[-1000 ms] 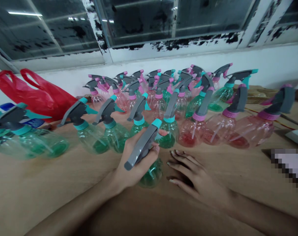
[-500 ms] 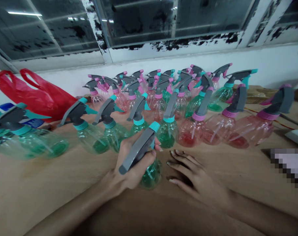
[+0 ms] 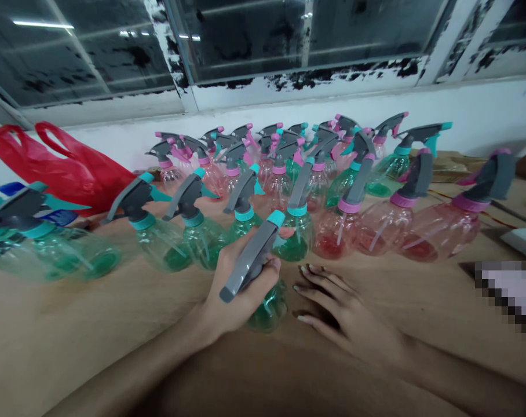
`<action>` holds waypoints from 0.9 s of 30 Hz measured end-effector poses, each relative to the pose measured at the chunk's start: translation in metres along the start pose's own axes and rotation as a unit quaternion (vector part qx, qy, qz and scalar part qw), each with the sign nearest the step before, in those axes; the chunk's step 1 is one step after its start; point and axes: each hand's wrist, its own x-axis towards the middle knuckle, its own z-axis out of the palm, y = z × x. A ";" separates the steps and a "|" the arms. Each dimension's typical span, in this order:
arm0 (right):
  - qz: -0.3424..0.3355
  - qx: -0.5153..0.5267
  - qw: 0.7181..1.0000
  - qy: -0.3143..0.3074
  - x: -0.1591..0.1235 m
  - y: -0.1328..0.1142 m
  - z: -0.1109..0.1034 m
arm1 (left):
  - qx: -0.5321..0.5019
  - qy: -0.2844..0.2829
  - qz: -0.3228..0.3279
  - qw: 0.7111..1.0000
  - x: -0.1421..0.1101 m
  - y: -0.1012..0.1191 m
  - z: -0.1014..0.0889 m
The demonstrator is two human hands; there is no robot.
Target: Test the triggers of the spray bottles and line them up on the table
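My left hand (image 3: 232, 289) is wrapped round the neck of a green spray bottle (image 3: 269, 310), which stands on the wooden table (image 3: 128, 324). The bottle's grey spray head with a teal nozzle tip points away to the upper right; my fingers hide its collar and most of the trigger. To the right, my right hand (image 3: 341, 310) lies palm down with its fingers spread, apart from the bottle and holding nothing. Just beyond my hands stands another green spray bottle (image 3: 295, 237), beside a pink spray bottle (image 3: 335, 234).
Several more green and pink spray bottles crowd the table toward the wall. A red plastic bag (image 3: 89, 174) sits at the back left. At the right edge are a blurred-out flat object (image 3: 512, 289) and a white object (image 3: 523, 240). Windows rise behind.
The held bottle's spray head has shifted slightly right and turned a little more upright in view, along with my left hand. My right hand stays in place.
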 end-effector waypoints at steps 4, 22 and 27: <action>-0.004 0.005 1.000 0.003 0.000 0.000 0.000 | 0.002 0.005 -0.003 1.000 0.000 0.000 0.000; -0.002 0.001 1.000 0.005 0.000 0.000 0.001 | 0.012 0.007 0.000 1.000 0.002 0.004 0.000; -0.001 -0.003 1.000 0.002 0.000 0.000 0.001 | 0.012 0.006 0.001 1.000 0.002 0.003 0.000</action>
